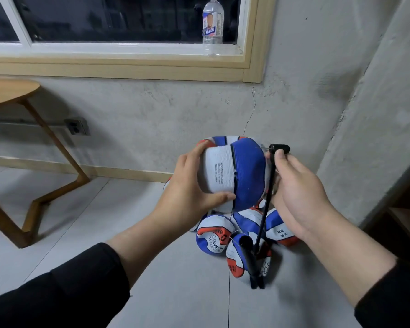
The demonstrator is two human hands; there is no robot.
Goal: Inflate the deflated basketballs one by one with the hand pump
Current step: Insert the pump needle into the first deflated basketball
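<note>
1. a round wooden table [8,91] with angled legs stands at the far left on a pale grey tiled floor [85,223].
2. behind it runs a rough grey concrete wall [175,110] with a wall socket [77,126] low down and a wooden skirting board [118,172] along its foot.
3. above, a window [104,17] in a white and wood frame shows dark outside; a clear water bottle [212,24] stands upright on its sill.
4. the left hand [189,188], in a black sleeve, holds a deflated basketball [234,174] in the air, fingers curled over its top and thumb pressed under its white panel.
5. the ball is blue, white and red, folded in on itself, above a pile of deflated basketballs [234,235] on the floor at the wall's foot.
6. the right hand [294,195] pinches the black hose end [278,147] of the hand pump [251,263] against the held ball's right side, thumb up along it.
7. the thin hose runs down to the pump body, which hangs over the pile.
8. at the right a concrete pillar [365,114] juts out, with dark wooden furniture [407,209] beside it.
</note>
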